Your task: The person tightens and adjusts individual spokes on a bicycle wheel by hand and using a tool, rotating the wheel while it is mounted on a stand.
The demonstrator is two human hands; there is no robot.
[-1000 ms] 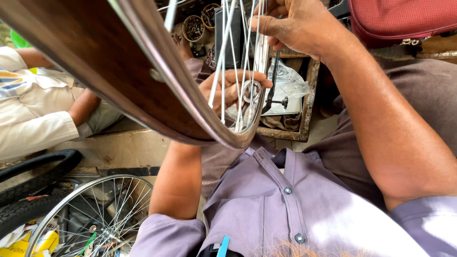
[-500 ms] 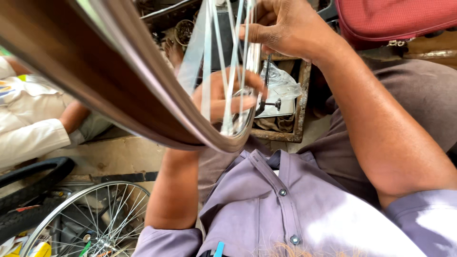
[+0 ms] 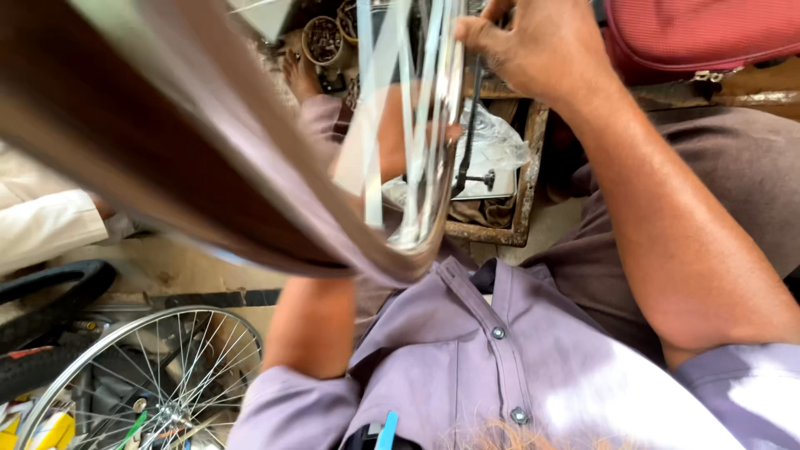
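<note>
wheel: bicycle rim [image 3: 250,208] stands close before the chest, so spokes [image 3: 417,125] are near the eyes | right hand [image 3: 542,58] pinches a spoke at the top | left hand [image 3: 400,142] behind the spokes, grip unclear | second wheel [image 3: 142,383] lies on the floor

Bright, even daylight falls from above, blowing out the purple shirt [image 3: 533,367] to white glare near the lower right. The close wheel rim [image 3: 208,167] smears into heavy motion blur, its spokes streaked. Wide-angle distortion bends the edges; the second wheel [image 3: 142,383] at lower left stays sharp.
</note>
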